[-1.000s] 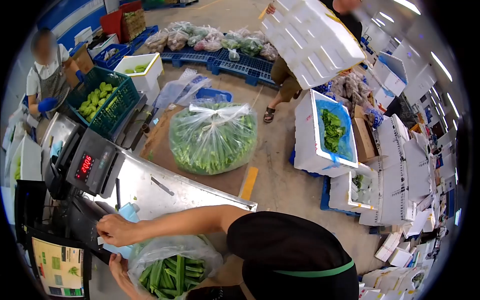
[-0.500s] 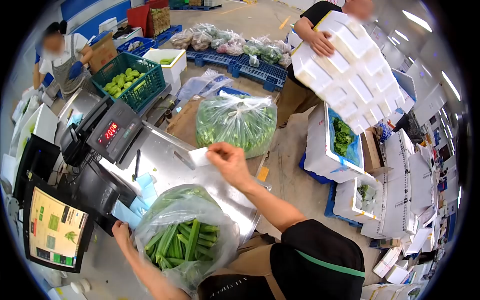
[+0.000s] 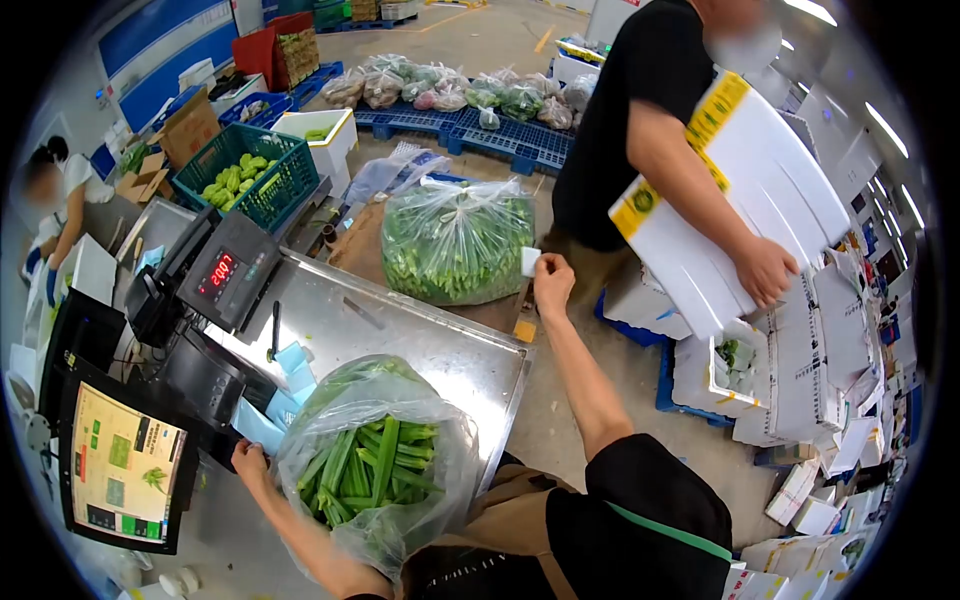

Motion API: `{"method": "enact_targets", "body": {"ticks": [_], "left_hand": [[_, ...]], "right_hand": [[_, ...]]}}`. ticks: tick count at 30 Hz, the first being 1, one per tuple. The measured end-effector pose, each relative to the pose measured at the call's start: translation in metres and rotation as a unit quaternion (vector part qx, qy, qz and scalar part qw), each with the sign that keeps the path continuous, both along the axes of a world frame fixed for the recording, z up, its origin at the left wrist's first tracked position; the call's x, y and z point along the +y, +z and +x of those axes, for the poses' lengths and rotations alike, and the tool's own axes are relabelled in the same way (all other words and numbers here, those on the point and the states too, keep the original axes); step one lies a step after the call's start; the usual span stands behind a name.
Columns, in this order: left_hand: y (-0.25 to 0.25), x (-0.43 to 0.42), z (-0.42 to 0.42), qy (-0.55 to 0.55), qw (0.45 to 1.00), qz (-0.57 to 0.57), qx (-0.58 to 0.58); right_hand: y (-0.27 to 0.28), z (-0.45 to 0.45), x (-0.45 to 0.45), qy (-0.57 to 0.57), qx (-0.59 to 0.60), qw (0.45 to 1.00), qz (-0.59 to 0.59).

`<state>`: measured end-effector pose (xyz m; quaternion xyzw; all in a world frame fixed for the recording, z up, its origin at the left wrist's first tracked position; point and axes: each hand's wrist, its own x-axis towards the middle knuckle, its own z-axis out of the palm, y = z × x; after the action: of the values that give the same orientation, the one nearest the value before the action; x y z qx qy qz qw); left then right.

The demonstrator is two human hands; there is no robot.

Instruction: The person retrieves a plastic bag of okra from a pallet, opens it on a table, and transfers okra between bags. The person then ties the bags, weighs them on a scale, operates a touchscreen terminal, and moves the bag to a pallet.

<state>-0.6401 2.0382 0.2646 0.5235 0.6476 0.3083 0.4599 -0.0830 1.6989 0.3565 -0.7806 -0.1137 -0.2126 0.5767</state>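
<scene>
My right hand pinches a small white label beside the tied clear bag of green vegetables, at that bag's right side. My left hand has its fingers curled at the edge of the black label printer, just under a light blue paper strip; what its fingertips hold is hidden. Between my arms an open plastic bag of okra stands on the steel table. The scale display glows with red digits.
A touchscreen stands at left. Beyond the scale is a green crate of pale green vegetables. At right, a person carries a white foam panel past stacked foam boxes. Another person bends at far left.
My right hand has moved right with the label, from in front of the tied bag to its right side. The person with the foam panel has turned and come closer. The left person bends down.
</scene>
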Motion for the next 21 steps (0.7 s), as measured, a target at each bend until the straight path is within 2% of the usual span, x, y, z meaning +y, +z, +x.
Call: {"method": "enact_targets", "body": {"ticks": [6,9,10,11,12,13,16,21], "left_hand": [[0.018,-0.014,0.006,0.003,1.0,0.0,-0.003],[0.017,-0.012,0.005,-0.015,1.0,-0.006,0.006],[0.02,-0.013,0.005,-0.024,1.0,-0.009,0.003],[0.023,-0.014,0.004,-0.034,0.999,-0.012,0.001],[0.024,-0.016,0.004,-0.03,0.999,-0.016,-0.01],[0.026,-0.018,0.003,-0.026,0.999,-0.02,-0.021],[0.026,-0.015,-0.001,-0.021,0.999,-0.027,-0.011],[0.035,-0.019,0.004,-0.044,0.999,-0.018,0.005]], "right_hand": [[-0.043,0.06,0.003,-0.213,-0.077,0.969,-0.099],[-0.078,0.073,0.039,-0.181,-0.027,0.978,-0.099],[-0.087,0.068,0.062,-0.143,0.024,0.987,-0.077],[-0.1,0.062,0.08,-0.096,-0.01,0.983,-0.154],[-0.086,0.042,0.09,-0.069,-0.006,0.975,-0.21],[-0.084,0.03,0.101,-0.07,0.041,0.972,-0.222],[-0.055,-0.008,0.085,0.002,0.044,0.973,-0.226],[-0.088,0.007,0.055,0.015,0.02,0.976,-0.217]]}}
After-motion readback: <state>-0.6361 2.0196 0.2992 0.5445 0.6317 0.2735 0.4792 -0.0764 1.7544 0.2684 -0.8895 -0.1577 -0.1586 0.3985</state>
